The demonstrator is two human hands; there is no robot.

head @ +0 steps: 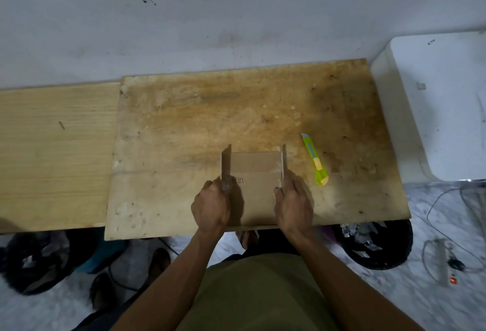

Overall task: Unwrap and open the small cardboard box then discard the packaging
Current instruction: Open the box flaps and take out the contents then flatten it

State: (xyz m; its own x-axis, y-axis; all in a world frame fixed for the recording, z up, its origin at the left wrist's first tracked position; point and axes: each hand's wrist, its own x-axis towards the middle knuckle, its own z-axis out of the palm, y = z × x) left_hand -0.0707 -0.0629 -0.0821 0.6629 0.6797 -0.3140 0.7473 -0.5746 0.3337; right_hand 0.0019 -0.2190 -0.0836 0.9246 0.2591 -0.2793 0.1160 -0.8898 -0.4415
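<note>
The box (252, 188) sits at the near edge of the surface (184, 125), right in front of the person, with its two side flaps standing upright. The left hand (210, 207) is closed around the left flap, the right hand (293, 204) around the right flap — both pinching low, near the fold. A bit of clear wrap or tape seems to cling at the flap bases, though it is too blurred to be sure. The cutter (314, 159) lies just to the right of the box, untouched (blade end pointing away).

To open it cleanly, I'd fold both flaps outward evenly, keeping the box pressed flat so it doesn't slide off the edge — then peel away any leftover wrap. A bin (394, 246) on the floor below right looks the likely place for scraps.
</note>
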